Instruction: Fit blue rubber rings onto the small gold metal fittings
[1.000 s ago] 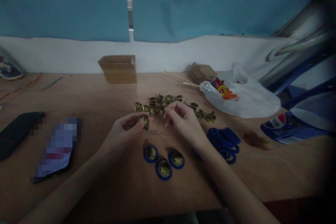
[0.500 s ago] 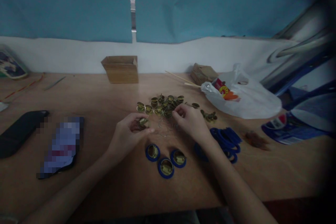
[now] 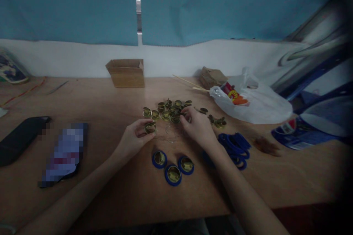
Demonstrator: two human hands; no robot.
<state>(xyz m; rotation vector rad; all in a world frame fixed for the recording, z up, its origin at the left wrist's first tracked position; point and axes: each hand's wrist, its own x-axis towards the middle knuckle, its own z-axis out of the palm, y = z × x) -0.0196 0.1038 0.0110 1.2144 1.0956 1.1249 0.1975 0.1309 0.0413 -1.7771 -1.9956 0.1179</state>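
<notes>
My left hand (image 3: 135,134) is closed on a round brass brooch back (image 3: 150,127), held between thumb and fingers just above the table. My right hand (image 3: 197,123) reaches to the right side of a heap of similar brass brooch backs (image 3: 165,115). Its thumb and fingertips are pinched together among them; what they grip, if anything, is hidden. Thin, clear, curved strands (image 3: 169,140) lie between the hands. Nearer the front edge sit three brass brooch backs seated in blue rings (image 3: 173,175). Loose blue rings (image 3: 234,145) are stacked right of my right forearm.
To the left lie a black case (image 3: 20,137) and a phone (image 3: 66,154). An open cardboard box (image 3: 127,75) stands by the wall. On the right are a white plastic bag (image 3: 267,104), wooden sticks (image 3: 186,82), a brown clump (image 3: 266,146) and a blue tub (image 3: 309,128).
The brooch back in my left hand has turned a little, and the left fingers have shifted slightly. My right hand stays at the heap. The whole view has drifted slightly.
</notes>
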